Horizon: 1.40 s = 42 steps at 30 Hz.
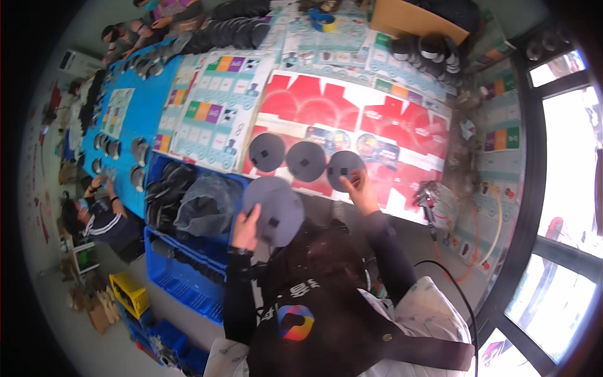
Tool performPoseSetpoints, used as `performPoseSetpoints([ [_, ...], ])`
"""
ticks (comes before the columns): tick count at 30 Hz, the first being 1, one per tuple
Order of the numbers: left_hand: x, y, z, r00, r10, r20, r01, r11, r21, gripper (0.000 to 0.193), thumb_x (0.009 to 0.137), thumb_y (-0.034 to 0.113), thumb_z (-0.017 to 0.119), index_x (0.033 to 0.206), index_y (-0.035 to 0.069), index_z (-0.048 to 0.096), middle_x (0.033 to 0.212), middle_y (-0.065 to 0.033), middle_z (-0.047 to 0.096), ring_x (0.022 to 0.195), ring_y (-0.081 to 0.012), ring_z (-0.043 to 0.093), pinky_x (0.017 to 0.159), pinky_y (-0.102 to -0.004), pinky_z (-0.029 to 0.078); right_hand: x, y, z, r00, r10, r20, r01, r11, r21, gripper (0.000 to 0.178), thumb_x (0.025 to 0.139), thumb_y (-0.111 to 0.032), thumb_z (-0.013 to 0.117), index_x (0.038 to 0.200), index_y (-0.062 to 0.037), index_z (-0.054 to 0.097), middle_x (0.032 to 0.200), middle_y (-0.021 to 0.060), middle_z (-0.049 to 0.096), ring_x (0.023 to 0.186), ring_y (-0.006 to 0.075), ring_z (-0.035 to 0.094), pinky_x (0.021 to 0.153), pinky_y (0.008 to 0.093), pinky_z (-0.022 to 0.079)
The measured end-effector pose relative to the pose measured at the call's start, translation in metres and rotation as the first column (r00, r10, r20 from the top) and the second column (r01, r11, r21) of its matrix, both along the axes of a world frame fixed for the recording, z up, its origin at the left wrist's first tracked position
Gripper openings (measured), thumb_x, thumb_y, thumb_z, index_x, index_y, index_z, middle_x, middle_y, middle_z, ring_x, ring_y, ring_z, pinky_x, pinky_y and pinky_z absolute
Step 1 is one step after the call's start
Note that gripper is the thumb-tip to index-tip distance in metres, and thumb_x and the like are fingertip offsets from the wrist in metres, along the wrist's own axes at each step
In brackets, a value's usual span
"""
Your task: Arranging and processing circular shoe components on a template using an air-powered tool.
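My left hand (246,230) grips a large grey round disc (281,202) by its left edge, in front of my apron and just off the table's near edge. A small dark square shows on its face. Three more grey discs lie in a row along the near edge of the table: a left disc (267,152), a middle disc (306,161) and a right disc (339,164), each with a dark square mark. My right hand (363,191) has thumb and fingers closed at the lower right edge of the right disc.
Red and white printed sheets (314,94) cover the table. A blue crate (242,182) with dark pieces and a clear bag (204,210) stands at the left. An air gun (427,201) hangs at the right edge. Co-workers (103,217) sit at a blue table (139,113).
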<state>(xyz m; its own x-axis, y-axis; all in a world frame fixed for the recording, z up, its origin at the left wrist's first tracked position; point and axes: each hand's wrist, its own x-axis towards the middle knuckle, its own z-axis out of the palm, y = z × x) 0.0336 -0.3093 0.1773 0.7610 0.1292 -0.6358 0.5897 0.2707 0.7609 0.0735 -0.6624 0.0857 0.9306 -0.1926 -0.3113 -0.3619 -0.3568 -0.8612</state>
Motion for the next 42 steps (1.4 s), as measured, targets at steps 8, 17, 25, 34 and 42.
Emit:
performPoseSetpoints([
  [8,0.023,-0.059,0.002,0.984,-0.082,0.159,0.096,0.992,-0.082,0.037,0.103,0.026,0.058,0.130,0.000,0.059,0.121,-0.0064,0.066,0.107,-0.0150,0.064,0.089,-0.0315,0.053,-0.018,0.053,0.078,0.979,0.202,-0.009,-0.197,0.964,0.178,0.031,0.083,-0.022,0.081,0.084,0.0033,0.064,0.071,0.0062,0.063,0.067,0.0123,0.056,0.064,0.0312,0.047],
  [17,0.023,-0.035,-0.013,0.981,-0.193,0.017,0.193,0.981,0.024,0.030,0.102,0.024,0.060,0.125,0.006,0.058,0.114,-0.0041,0.067,0.095,-0.0146,0.068,0.071,-0.0326,0.057,-0.053,-0.011,0.019,0.999,0.032,-0.032,-0.022,0.961,0.275,0.026,0.097,-0.017,0.063,0.111,0.0049,0.066,0.089,0.0143,0.072,0.080,0.0216,0.067,0.075,0.0390,0.053],
  [25,0.018,-0.006,-0.010,0.990,-0.117,0.081,0.124,0.988,-0.094,0.032,0.104,0.021,0.057,0.131,0.003,0.057,0.124,-0.0070,0.064,0.108,-0.0204,0.065,0.090,-0.0376,0.054,-0.081,-0.158,-0.056,0.886,-0.433,-0.163,0.461,0.798,0.388,0.031,0.098,-0.011,0.061,0.125,0.0031,0.062,0.103,0.0097,0.070,0.080,0.0193,0.070,0.059,0.0344,0.063],
  [34,0.019,-0.038,0.030,0.998,-0.055,0.024,0.059,0.969,-0.238,0.029,0.102,0.022,0.060,0.125,0.004,0.060,0.122,-0.0093,0.065,0.107,-0.0227,0.066,0.088,-0.0388,0.055,-0.063,-0.165,-0.069,0.876,-0.399,-0.271,0.479,0.782,0.398,0.023,0.100,-0.013,0.060,0.117,0.0000,0.066,0.093,0.0051,0.070,0.074,0.0150,0.068,0.056,0.0335,0.062],
  [42,0.029,-0.049,0.035,0.997,-0.061,0.049,0.071,0.967,-0.245,0.028,0.102,0.021,0.060,0.124,0.004,0.061,0.121,-0.0095,0.067,0.106,-0.0230,0.067,0.088,-0.0385,0.056,-0.058,-0.169,-0.067,0.919,-0.346,-0.188,0.333,0.938,-0.095,0.036,0.092,-0.025,0.070,0.117,0.0001,0.062,0.101,0.0130,0.070,0.082,0.0262,0.071,0.064,0.0394,0.060],
])
